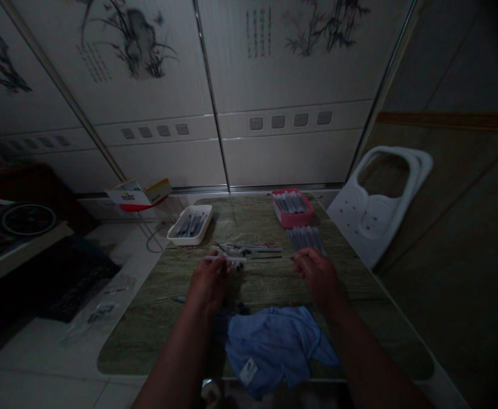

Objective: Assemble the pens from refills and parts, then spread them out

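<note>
My left hand (208, 281) is closed on a thin white pen barrel (225, 259) that sticks out to the right over the table (155, 318). My right hand (315, 272) is closed in a pinch just below a row of pens (306, 238) lying flat; what it pinches is too small to make out. Between the hands lie loose pen parts (255, 250). A pink tray (292, 208) of pens stands at the back right. A white tray (190, 225) with several pens stands at the back left.
A blue cloth (274, 346) lies crumpled at the near table edge between my forearms. A white plastic seat-like piece (379, 201) leans by the right wall. Patterned sliding doors stand behind the table. A dark mat and clutter sit on the floor at left.
</note>
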Available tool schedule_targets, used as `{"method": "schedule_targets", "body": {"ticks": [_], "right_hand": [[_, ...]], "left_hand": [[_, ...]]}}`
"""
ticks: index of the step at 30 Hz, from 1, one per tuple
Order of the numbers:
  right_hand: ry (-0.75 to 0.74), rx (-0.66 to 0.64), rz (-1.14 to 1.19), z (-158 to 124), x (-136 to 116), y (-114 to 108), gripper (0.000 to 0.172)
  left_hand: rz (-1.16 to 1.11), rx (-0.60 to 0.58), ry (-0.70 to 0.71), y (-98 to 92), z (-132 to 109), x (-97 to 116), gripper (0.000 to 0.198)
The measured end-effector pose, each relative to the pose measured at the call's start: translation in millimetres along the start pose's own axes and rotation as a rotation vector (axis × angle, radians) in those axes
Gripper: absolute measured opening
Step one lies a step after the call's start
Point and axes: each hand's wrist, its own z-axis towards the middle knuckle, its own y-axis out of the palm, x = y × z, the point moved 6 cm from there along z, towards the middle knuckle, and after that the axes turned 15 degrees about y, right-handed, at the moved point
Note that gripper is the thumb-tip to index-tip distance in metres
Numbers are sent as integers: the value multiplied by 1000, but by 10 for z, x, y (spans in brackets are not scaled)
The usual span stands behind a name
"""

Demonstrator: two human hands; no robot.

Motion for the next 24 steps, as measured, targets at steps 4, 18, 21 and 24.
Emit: {"method": "schedule_targets", "body": {"ticks": [4,18,21,24], "right_hand": [[-23,29,15,12,1,-25,26],[-31,52,-6,-43,-67,-32,25],[-60,67,24,-60,-81,-39,25],[-63,78,64,-63,-74,-41,24]], "left_hand": [[-48,36,-27,-12,17,-35,27],[-78,20,-51,30,-12,-171,19],[-87,16,-53,33,-22,-207,18],[-88,18,-70,28,-39,-263,17]]}}
